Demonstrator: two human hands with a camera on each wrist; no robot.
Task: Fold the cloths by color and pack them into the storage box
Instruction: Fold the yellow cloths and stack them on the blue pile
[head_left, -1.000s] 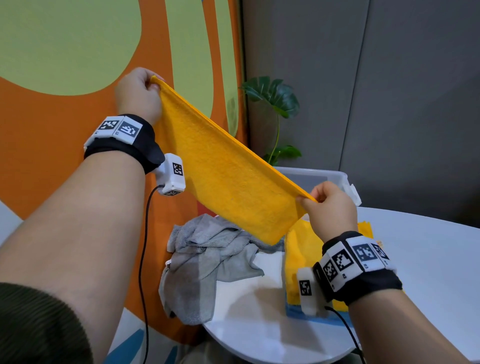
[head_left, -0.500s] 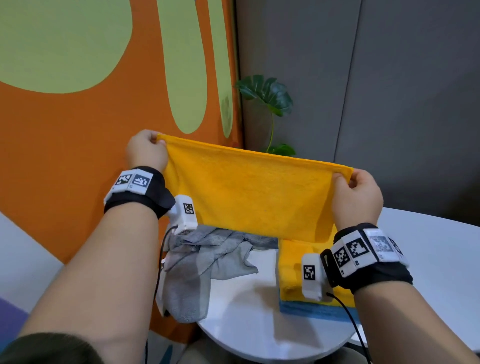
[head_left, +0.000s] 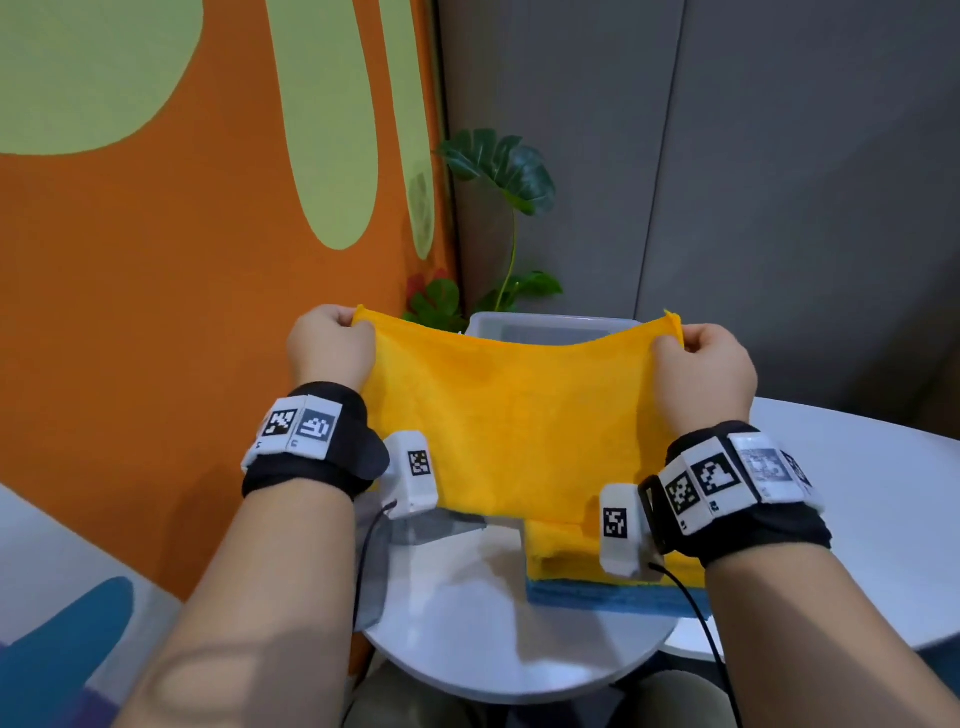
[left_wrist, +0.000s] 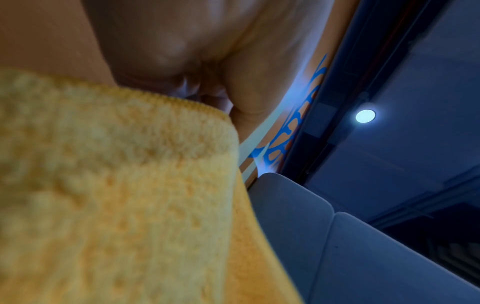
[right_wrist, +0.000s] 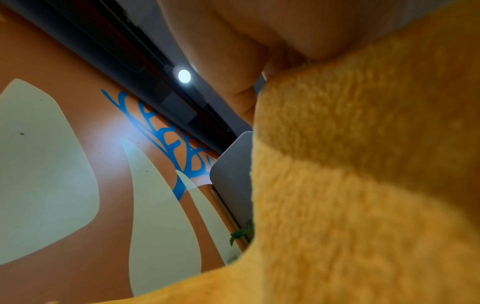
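Nearest to me, the folded yellow stack (head_left: 566, 545) sits on a blue cloth (head_left: 613, 603) on the white worktop (head_left: 467, 639). Just above that stack hangs the yellow cloth (head_left: 509, 426). My left hand (head_left: 330, 345) pinches its one top corner and my right hand (head_left: 704, 371) pinches the other; each grip is tight on the cloth. The top edge sags a little in the middle. I think I should pull it flat, then bring the corners together evenly. A grey cloth (head_left: 415, 525) peeks out left of the stack. The storage box (head_left: 519, 325) waits behind the stack.
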